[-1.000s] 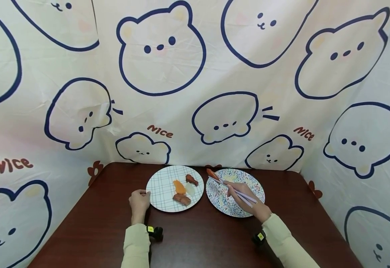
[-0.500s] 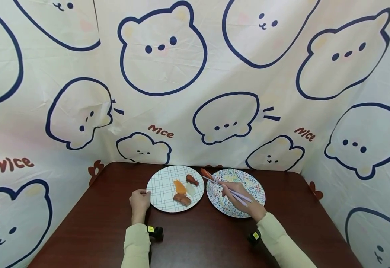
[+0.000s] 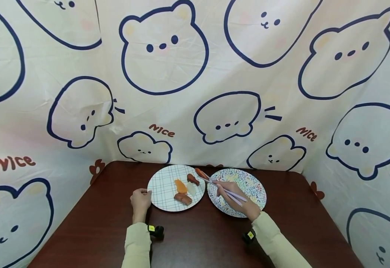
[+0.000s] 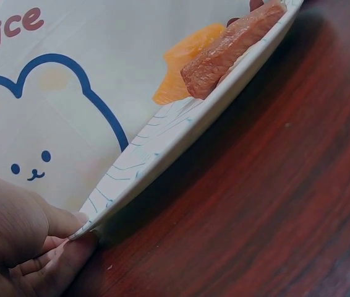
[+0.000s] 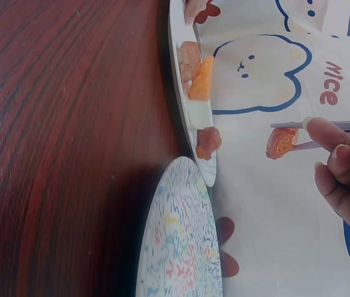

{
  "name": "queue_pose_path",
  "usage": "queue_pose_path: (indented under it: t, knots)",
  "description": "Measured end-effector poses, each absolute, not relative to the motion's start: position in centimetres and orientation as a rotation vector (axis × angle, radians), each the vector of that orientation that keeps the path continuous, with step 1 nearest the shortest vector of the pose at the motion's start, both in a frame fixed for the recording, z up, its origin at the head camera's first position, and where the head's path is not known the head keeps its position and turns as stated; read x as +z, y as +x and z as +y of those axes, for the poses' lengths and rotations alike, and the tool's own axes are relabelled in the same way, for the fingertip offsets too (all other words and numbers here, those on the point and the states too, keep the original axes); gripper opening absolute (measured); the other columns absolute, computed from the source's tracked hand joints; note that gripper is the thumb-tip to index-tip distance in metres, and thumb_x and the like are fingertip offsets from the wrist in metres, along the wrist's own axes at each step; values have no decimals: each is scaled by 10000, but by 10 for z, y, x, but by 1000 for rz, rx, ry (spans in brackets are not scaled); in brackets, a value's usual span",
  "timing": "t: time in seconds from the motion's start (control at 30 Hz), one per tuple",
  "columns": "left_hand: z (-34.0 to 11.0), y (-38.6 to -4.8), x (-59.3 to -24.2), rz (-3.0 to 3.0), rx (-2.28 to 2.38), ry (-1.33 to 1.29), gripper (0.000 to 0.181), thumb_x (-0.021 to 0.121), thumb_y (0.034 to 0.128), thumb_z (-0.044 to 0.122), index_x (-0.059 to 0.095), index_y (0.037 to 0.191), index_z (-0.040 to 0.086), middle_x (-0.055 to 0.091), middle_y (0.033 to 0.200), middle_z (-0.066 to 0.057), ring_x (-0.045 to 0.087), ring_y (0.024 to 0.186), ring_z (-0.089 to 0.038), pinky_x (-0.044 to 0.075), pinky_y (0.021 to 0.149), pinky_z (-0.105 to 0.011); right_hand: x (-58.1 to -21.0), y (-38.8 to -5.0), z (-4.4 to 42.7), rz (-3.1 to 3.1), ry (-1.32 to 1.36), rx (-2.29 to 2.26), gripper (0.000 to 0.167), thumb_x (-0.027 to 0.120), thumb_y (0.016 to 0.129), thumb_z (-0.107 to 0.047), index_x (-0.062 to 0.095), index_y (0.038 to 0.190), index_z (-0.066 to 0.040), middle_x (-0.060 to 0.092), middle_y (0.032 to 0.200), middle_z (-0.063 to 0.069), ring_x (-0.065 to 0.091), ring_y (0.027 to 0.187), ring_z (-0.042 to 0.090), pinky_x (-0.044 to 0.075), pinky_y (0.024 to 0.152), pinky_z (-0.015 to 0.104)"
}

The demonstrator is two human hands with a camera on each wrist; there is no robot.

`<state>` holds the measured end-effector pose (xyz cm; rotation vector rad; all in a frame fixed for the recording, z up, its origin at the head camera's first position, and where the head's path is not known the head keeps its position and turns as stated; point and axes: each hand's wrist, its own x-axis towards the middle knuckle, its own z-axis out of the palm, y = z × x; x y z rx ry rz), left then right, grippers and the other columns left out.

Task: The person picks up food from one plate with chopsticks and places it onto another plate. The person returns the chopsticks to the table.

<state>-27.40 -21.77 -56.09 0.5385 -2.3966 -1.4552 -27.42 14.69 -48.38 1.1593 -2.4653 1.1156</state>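
Observation:
My left hand (image 3: 140, 203) pinches the left rim of a white plate with blue grid lines (image 3: 161, 190); in the left wrist view the thumb lies on top and fingers beneath. My right hand (image 3: 236, 195) holds a pair of pale purple chopsticks (image 5: 348, 125). Between their tips is a small orange-red food piece (image 5: 280, 143), raised near the grid plate's upper right rim. On that plate lie a brown drumstick-like piece (image 3: 193, 179), an orange piece (image 3: 181, 187), a pale translucent piece (image 3: 191, 189) and a reddish-brown meat slab (image 3: 183, 198).
A speckled multicoloured plate (image 3: 255, 190) sits beneath the right hand, close beside the grid plate. Both plates rest on a dark brown wooden table (image 3: 195, 238). Cloth walls (image 3: 181, 111) printed with bear faces enclose the table's back and sides.
My right hand has moved left, carrying the food piece in the chopsticks from above the speckled plate towards the grid plate. The left hand keeps its place on the rim.

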Motion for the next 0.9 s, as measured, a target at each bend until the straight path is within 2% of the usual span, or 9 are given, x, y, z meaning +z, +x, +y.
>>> queue_pose_path:
  t: [0.1,0.2,0.3,0.53,0.73,0.83,0.9]
  knots:
    - [-218,-274,-561,-2396,-1454,543,316,588,1023,148,661,1181,-115,674,1007,-278,635,895,-402,522,780,-538,-483,-274,142,-2463,1166,1097,293,490,1057,-24,676,1265,68,635,734,-52,424,568,-3,410,506,201]
    - [-217,-274,-560,-2397,-1449,547,321,587,1024,151,658,1191,-114,673,1020,-281,637,899,-401,525,780,-536,-483,-275,137,-2482,1162,1082,272,474,1069,-43,728,1138,20,626,713,21,423,589,0,412,525,195]
    - [-218,-274,-561,-2398,-1454,542,329,581,1026,152,651,1203,-117,669,1033,-288,637,895,-403,525,772,-533,-482,-276,133,-2512,1136,1097,288,463,1083,-82,744,1085,-16,597,692,54,408,583,5,388,509,190]
    - [-217,-273,-561,-2402,-1455,534,339,576,1029,155,643,1217,-119,670,1034,-288,641,882,-397,528,764,-529,-483,-278,125,-2457,1160,1158,340,467,1087,-104,634,1350,31,648,775,-76,485,604,17,405,503,204]
    - [-217,-274,-561,-2399,-1439,542,329,582,1025,150,650,1200,-120,673,1003,-283,643,853,-389,526,749,-527,-484,-276,112,-2418,1175,1199,331,462,1090,-104,652,1317,46,656,779,-94,505,656,28,446,631,217]
    - [-217,-273,-562,-2399,-1436,548,329,583,1023,152,652,1200,-117,673,1011,-282,645,861,-389,529,749,-526,-483,-274,106,-2402,1181,1205,296,478,1076,-67,680,1270,27,639,767,-94,493,651,37,442,642,226]
    - [-217,-273,-562,-2400,-1440,545,331,580,1025,152,649,1202,-119,670,1024,-287,642,877,-399,528,753,-528,-485,-274,102,-2385,1193,1195,284,486,1068,-47,688,1256,16,626,758,-101,484,636,34,432,603,221]
